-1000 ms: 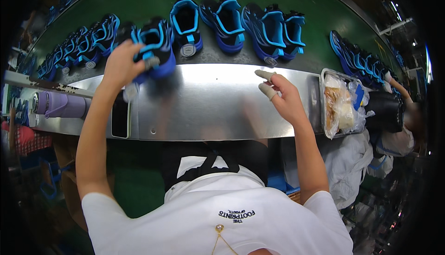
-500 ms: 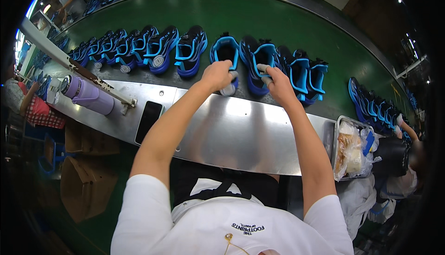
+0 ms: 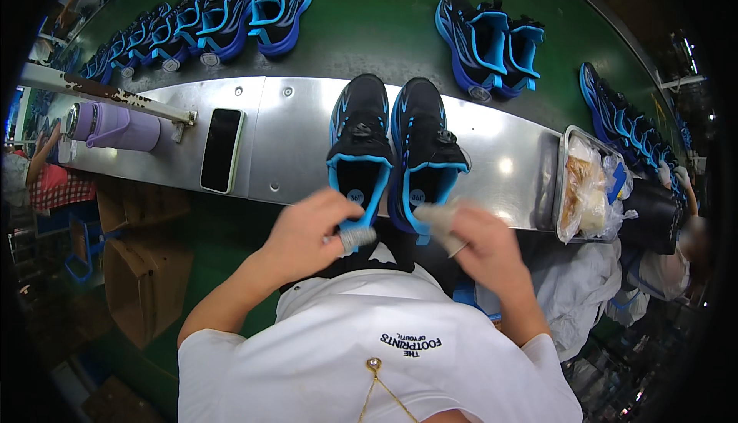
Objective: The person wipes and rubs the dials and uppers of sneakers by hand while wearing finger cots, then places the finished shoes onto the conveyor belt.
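Two black-and-blue sneakers stand side by side on the metal ledge, toes pointing away from me: the left sneaker [image 3: 361, 119] and the right sneaker [image 3: 419, 123]. Each has a round pale mark on its insole. My left hand [image 3: 315, 231] is closed at the left sneaker's heel, a finger over the collar and the grey-wrapped thumb behind it. By the right sneaker's heel is my right hand [image 3: 480, 242], its covered fingertips over the collar. Motion smears that hand, so its grip cannot be made out.
A row of sneakers [image 3: 223, 19] stands at far left, another pair [image 3: 488, 46] ahead right, and more [image 3: 626, 127] further right. On the ledge are a phone [image 3: 222, 150], a purple bottle [image 3: 123, 127] beneath a metal bar [image 3: 108, 94], and a tray [image 3: 563, 184] of plastic-wrapped items.
Both hands have drawn the two sneakers toward me, off the green surface and onto the metal ledge. The sneaker row at left and the pair ahead right appear higher in the view.
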Demonstrator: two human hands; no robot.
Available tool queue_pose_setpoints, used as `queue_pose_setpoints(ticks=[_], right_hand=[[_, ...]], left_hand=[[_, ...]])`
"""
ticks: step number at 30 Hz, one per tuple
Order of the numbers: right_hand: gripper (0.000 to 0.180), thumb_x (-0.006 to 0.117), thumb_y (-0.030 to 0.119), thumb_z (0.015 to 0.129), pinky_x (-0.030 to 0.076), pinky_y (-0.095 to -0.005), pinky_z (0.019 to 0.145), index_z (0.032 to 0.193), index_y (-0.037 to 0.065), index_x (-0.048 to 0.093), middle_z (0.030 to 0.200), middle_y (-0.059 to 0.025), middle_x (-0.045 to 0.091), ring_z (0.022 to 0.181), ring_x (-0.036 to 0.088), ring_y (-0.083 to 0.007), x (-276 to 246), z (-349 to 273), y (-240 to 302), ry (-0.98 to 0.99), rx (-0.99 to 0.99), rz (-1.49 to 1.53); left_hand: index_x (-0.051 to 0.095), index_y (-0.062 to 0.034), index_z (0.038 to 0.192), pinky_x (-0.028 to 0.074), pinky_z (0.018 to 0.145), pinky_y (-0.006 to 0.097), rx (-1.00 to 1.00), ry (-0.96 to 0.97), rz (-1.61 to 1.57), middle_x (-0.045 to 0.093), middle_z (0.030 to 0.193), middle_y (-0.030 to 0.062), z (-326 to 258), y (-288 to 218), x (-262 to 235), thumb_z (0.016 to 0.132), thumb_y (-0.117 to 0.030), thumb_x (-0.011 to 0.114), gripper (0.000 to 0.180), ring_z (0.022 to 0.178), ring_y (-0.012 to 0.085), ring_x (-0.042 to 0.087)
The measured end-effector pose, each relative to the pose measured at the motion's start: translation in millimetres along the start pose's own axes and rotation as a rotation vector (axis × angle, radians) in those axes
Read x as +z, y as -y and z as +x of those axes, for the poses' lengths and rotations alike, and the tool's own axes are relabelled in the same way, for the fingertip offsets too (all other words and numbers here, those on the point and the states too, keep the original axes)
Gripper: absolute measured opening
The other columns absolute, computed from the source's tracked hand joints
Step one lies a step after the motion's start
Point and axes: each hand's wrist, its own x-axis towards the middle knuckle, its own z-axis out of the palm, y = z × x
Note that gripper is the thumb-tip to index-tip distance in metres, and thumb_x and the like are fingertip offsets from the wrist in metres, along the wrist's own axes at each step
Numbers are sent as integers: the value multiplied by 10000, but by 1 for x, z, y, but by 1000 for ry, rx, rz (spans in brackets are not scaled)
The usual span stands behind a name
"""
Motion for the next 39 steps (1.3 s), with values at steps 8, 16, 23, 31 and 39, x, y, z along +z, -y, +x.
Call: queue_pose_setpoints(ticks=[8, 16, 23, 31, 39], right_hand=[[460, 730, -13, 748, 511, -358, 913, 1192, 90, 667, 1170, -120, 662, 1007, 633, -270, -6, 63, -26, -286, -92, -287], [418, 690, 18, 756, 536, -398, 772, 1167, 83, 643, 1074, -159, 646, 840, 651, -341, -10, 80, -23, -73, 402, -8], [442, 665, -30, 693, 526, -404, 788, 1111, 111, 642, 1110, -135, 599, 913, 612, -349, 9, 60, -9, -131, 168, -32], [317, 650, 30, 745, 553, -363, 773, 1061, 52, 657, 1167, -144, 612, 985, 613, -311, 34, 39, -26, -259, -167, -528], [330, 651, 38, 753, 552, -351, 815, 1082, 13, 663, 1141, -164, 584, 1069, 597, -352, 53, 28, -25, -281, -215, -674]], left_hand=[[619, -27, 1142, 500, 830, 398, 292, -491, 197, 634, 1045, 131, 65, 25, 4, 710, 0, 710, 442, 943, 336, 612], [618, -68, 1145, 522, 704, 400, 166, -336, 196, 582, 987, 126, 70, 16, 14, 687, 58, 688, 480, 837, 320, 619], [677, -130, 1040, 501, 748, 385, 151, -260, 127, 573, 1016, 106, 62, 18, 15, 669, 123, 596, 456, 881, 319, 590], [699, -115, 1015, 438, 797, 361, 352, -283, 549, 573, 1331, 82, 43, 21, 38, 686, 33, 609, 372, 940, 277, 532], [689, -104, 1045, 431, 816, 371, 363, -291, 507, 522, 1406, 99, 41, 26, 41, 724, 5, 611, 348, 932, 270, 540]])
